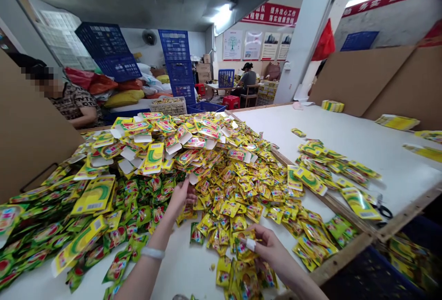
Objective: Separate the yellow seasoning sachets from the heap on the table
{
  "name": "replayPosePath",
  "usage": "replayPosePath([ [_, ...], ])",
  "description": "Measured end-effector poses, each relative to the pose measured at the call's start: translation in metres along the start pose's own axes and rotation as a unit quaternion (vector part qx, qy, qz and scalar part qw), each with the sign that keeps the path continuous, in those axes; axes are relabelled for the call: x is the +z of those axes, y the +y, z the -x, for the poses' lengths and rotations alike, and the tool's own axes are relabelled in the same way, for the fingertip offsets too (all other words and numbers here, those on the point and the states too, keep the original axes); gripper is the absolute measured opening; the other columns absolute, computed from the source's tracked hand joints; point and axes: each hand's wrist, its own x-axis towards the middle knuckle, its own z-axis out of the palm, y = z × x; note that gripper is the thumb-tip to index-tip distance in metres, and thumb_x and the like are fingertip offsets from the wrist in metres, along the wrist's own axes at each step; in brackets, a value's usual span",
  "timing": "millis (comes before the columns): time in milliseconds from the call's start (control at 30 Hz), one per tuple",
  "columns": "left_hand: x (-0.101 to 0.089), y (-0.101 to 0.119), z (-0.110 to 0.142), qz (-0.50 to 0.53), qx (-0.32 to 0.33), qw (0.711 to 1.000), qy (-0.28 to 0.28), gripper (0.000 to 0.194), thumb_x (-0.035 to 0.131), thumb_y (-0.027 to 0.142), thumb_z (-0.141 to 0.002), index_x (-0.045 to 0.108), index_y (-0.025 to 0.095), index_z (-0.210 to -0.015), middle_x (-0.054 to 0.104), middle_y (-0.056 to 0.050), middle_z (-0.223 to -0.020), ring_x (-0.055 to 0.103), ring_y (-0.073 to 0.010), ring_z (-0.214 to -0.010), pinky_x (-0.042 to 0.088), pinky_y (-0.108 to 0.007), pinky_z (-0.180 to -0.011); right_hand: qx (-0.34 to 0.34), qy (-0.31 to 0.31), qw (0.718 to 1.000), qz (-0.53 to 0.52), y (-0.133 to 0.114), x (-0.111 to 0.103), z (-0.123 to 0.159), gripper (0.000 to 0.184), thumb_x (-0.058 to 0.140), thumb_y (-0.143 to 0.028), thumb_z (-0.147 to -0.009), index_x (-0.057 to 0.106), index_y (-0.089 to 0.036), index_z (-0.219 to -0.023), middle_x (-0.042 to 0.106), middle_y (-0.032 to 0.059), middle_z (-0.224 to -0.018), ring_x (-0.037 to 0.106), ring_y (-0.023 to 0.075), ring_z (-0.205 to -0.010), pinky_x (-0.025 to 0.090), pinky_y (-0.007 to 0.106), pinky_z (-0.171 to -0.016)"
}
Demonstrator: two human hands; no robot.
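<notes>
My left hand [183, 195] reaches to the front of a heap of small yellow cartons. Its fingers are curled, with the tips at the white flap of a carton [200, 172]. My right hand [267, 247], with white tape round one finger, has its fingers closed at a yellow sachet [242, 241] in the near pile. More yellow sachets [247, 279] lie below that hand, and its lower fingers are partly hidden among them. Green sachets [138, 217] with red fruit pictures spread left of my left forearm.
A wooden strip [331, 205] divides the white tabletop [265, 120]. Beyond it lie flat cartons [359, 202] and scissors [383, 208]. Cardboard [31, 129] stands at the left, with a person [78, 102] behind it. Blue crates [177, 65] are stacked behind; another person [247, 79] sits farther back.
</notes>
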Motion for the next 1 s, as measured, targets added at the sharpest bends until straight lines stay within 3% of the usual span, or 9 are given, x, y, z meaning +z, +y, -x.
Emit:
replayPosePath([
  [100,-0.01,0.004,0.006,-0.061,0.016,0.997,-0.042,0.022,0.051,0.04,-0.08,0.047,0.019,-0.075,0.05,0.006,-0.054,0.051,-0.0106,-0.042,0.043,-0.022,-0.041,-0.019,-0.003,1.0,-0.006,-0.003,-0.007,0.001,0.032,0.075,-0.037,-0.063,0.06,-0.017,-0.083,0.058,-0.0048,-0.062,0.045,0.0053,-0.04,0.043,0.018,-0.037],
  [233,-0.032,0.016,0.067,-0.145,0.078,0.981,-0.103,0.021,0.061,0.039,-0.072,0.053,0.021,-0.064,0.051,0.003,-0.063,0.05,-0.014,-0.059,0.045,-0.023,-0.058,-0.019,-0.019,0.997,-0.068,-0.006,-0.011,-0.004,0.031,0.075,-0.033,-0.063,0.062,-0.017,-0.085,0.061,0.0037,-0.104,0.057,0.0075,-0.053,0.05,0.021,-0.041],
  [367,-0.048,0.02,0.124,-0.238,0.099,0.942,-0.214,0.015,0.053,0.038,-0.079,0.061,0.026,-0.083,0.061,-0.003,-0.088,0.055,-0.0205,-0.084,0.045,-0.029,-0.079,0.061,-0.104,0.984,-0.129,0.006,0.007,-0.012,0.033,0.079,-0.028,-0.058,0.059,-0.014,-0.08,0.065,-0.0006,-0.068,0.055,0.0076,-0.042,0.044,0.017,-0.035],
  [467,-0.032,0.002,0.14,-0.106,0.102,0.974,-0.175,0.036,0.051,0.052,-0.076,0.057,0.026,-0.101,0.059,-0.007,-0.108,0.053,-0.0248,-0.102,0.045,-0.034,-0.087,0.076,-0.125,0.977,-0.158,0.02,0.03,-0.01,0.033,0.079,-0.03,-0.058,0.057,-0.015,-0.077,0.06,-0.0041,-0.058,0.053,0.0071,-0.038,0.041,0.016,-0.033],
  [567,-0.003,-0.027,0.144,0.067,0.092,0.985,-0.126,0.073,0.059,0.066,-0.059,0.051,0.022,-0.116,0.054,-0.011,-0.123,0.043,-0.0302,-0.119,0.041,-0.038,-0.096,0.073,-0.138,0.967,-0.202,0.028,0.045,-0.001,0.029,0.075,-0.031,-0.064,0.056,-0.016,-0.079,0.059,-0.0044,-0.063,0.054,0.0057,-0.041,0.043,0.016,-0.037],
  [667,0.017,-0.042,0.148,0.119,-0.022,0.992,-0.047,0.058,0.064,0.053,-0.064,0.057,0.02,-0.111,0.066,-0.01,-0.107,0.052,-0.0294,-0.112,0.043,-0.038,-0.092,0.063,-0.133,0.97,-0.193,0.021,0.04,0.006,0.027,0.076,-0.031,-0.063,0.058,-0.016,-0.077,0.06,-0.0032,-0.063,0.057,0.0085,-0.043,0.045,0.018,-0.038],
  [767,0.02,-0.037,0.154,0.184,-0.071,0.98,0.014,0.051,0.069,0.048,-0.06,0.061,0.019,-0.101,0.071,-0.006,-0.088,0.062,-0.0275,-0.095,0.05,-0.036,-0.081,-0.023,-0.029,0.99,-0.133,-0.002,0.024,0.009,0.028,0.074,-0.034,-0.065,0.059,-0.017,-0.081,0.06,-0.0023,-0.064,0.06,0.0123,-0.048,0.048,0.021,-0.038],
  [867,0.02,-0.024,0.162,0.17,-0.084,0.979,-0.078,0.047,0.075,0.044,-0.055,0.063,0.016,-0.091,0.071,-0.006,-0.081,0.064,-0.0253,-0.082,0.051,-0.034,-0.073,-0.154,0.051,0.982,-0.095,-0.03,0.019,0.01,0.025,0.069,-0.032,-0.071,0.057,-0.022,-0.089,0.06,-0.0011,-0.072,0.06,0.0139,-0.054,0.049,0.024,-0.04],
  [1000,0.025,-0.012,0.173,0.119,-0.092,0.973,-0.174,0.044,0.078,0.039,-0.052,0.061,0.016,-0.085,0.067,-0.003,-0.075,0.061,-0.0215,-0.074,0.05,-0.03,-0.067,-0.34,-0.009,0.937,0.082,-0.052,0.038,0.015,0.021,0.061,-0.016,-0.075,0.06,-0.023,-0.095,0.059,0.0038,-0.092,0.059,0.0169,-0.08,0.052,0.029,-0.066],
])
